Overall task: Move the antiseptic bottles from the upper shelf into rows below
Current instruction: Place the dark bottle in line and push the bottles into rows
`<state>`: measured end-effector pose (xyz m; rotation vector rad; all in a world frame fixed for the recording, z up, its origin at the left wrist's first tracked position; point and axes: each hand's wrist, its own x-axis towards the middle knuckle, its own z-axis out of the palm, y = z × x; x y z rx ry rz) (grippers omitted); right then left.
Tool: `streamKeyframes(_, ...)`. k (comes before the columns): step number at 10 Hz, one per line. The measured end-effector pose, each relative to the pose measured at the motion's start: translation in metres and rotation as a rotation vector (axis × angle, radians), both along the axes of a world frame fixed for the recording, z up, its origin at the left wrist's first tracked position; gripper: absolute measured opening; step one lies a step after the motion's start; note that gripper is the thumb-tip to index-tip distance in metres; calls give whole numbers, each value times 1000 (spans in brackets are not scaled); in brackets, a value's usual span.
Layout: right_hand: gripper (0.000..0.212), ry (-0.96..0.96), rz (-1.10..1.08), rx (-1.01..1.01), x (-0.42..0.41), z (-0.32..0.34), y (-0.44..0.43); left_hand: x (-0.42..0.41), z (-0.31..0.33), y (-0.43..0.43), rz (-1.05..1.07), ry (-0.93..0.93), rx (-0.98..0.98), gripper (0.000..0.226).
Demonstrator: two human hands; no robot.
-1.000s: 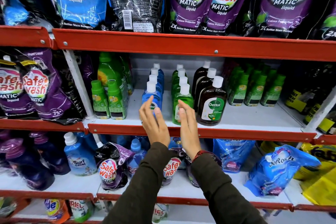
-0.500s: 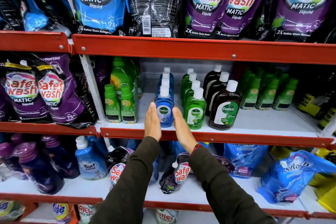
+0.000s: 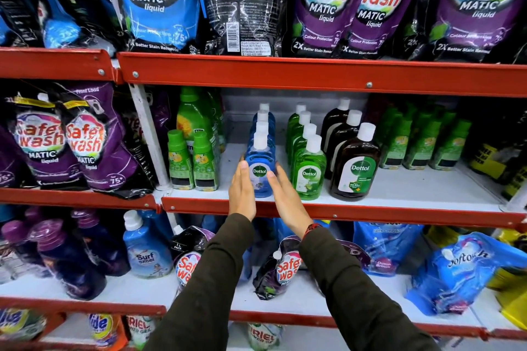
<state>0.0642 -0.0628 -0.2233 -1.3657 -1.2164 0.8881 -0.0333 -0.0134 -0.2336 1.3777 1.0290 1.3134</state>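
Observation:
Three rows of white-capped Dettol antiseptic bottles stand on the middle shelf (image 3: 399, 215): a blue row with its front bottle (image 3: 260, 172), a green row (image 3: 309, 172) and a brown row (image 3: 355, 168). My left hand (image 3: 241, 191) lies flat against the left side of the front blue bottle. My right hand (image 3: 288, 199) lies flat against its right side, between the blue and green rows. Fingers of both hands are straight and do not curl around the bottle. The blue bottle stands upright on the shelf.
Small green bottles (image 3: 192, 162) stand left of the blue row, more green bottles (image 3: 422, 145) at the right. Safe Wash pouches (image 3: 325, 3) fill the upper shelf above the red rail (image 3: 285, 72). Pouches and bottles (image 3: 145, 251) crowd the lower shelf.
My hands dropped from in front of the blue and green rows and closed in flat on either side of the front blue bottle. The camera moved closer and to the left.

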Motion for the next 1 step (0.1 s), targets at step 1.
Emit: streamKeyframes(1,69,-64,-73,44,3,2,-15,0,-4,-6,110,19,64,58)
